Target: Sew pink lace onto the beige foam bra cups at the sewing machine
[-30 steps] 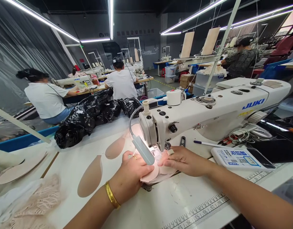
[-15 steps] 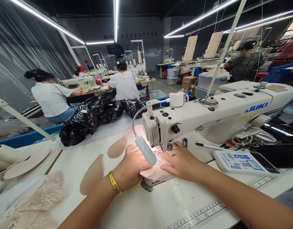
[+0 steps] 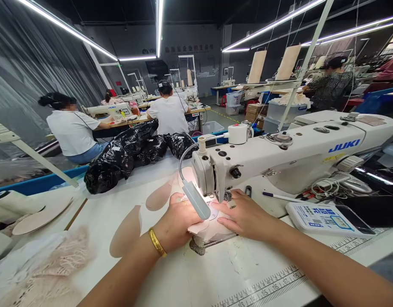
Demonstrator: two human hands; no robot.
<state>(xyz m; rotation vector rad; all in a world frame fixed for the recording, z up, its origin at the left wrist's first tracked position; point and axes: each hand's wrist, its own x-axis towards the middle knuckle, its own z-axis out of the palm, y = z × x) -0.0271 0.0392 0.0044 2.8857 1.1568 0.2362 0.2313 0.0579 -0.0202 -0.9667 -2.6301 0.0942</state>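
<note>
A white JUKI sewing machine (image 3: 289,149) stands on the white table (image 3: 215,277). Under its needle lies a pale pink fabric piece (image 3: 212,231), lit by a small gooseneck lamp (image 3: 196,199). My left hand (image 3: 175,221), with a gold bangle on the wrist, presses the fabric's left side. My right hand (image 3: 244,215) lies flat on its right side, fingertips close to the presser foot. Both hands hold the piece down on the machine bed.
Beige oval pieces (image 3: 126,232) lie left of the machine, with pink lace (image 3: 60,260) at the near left. Black plastic bags (image 3: 129,151) sit behind. A pen (image 3: 278,196), cables and a blue-and-white card (image 3: 324,217) lie at the right. Other people sew at tables beyond.
Both hands and the pink fabric have shifted slightly away from me, further under the needle. The view has also drifted a little.
</note>
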